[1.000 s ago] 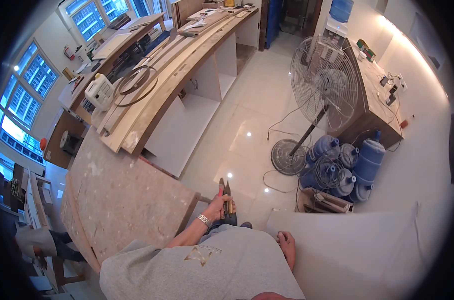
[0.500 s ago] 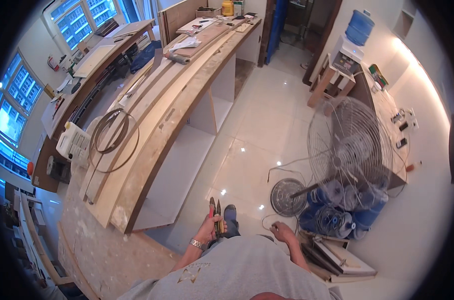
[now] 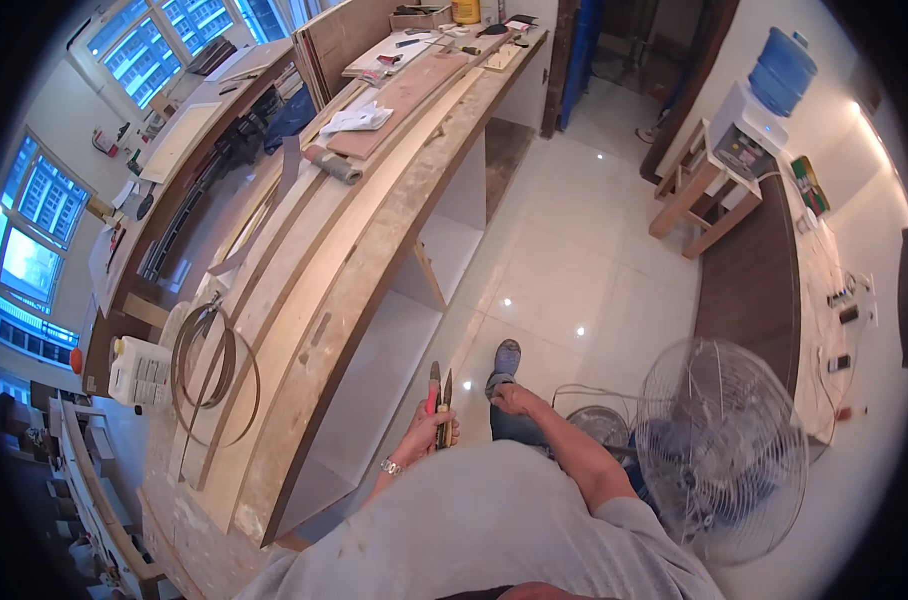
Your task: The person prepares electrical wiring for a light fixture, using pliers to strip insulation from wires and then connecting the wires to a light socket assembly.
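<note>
My left hand (image 3: pixel 429 432), with a metal watch on its wrist, is closed round two hand tools held upright side by side. One has a red handle (image 3: pixel 431 404) and a dark flat tip; the other has a yellow handle (image 3: pixel 443 432) and a dark pointed tip. Their exact kind I cannot make out. My right hand (image 3: pixel 515 399) is closed, held in front of my forward leg just below the shoe (image 3: pixel 507 357). Whether anything sits in its fingers is hidden. To my left runs a long wooden workbench (image 3: pixel 369 235).
On the bench lie a coil of thin strip (image 3: pixel 207 385), a grey roll (image 3: pixel 334 165), crumpled white paper (image 3: pixel 362 118) and boards. A white jug (image 3: pixel 139 372) stands by it. Right of me are a wire-caged standing fan (image 3: pixel 722 450), cables and a water dispenser (image 3: pixel 749 135).
I have moved forward along the bench; the fan now sits lower in view. My right hand has come inward and up, nearer my left. The two tools stay in my left hand.
</note>
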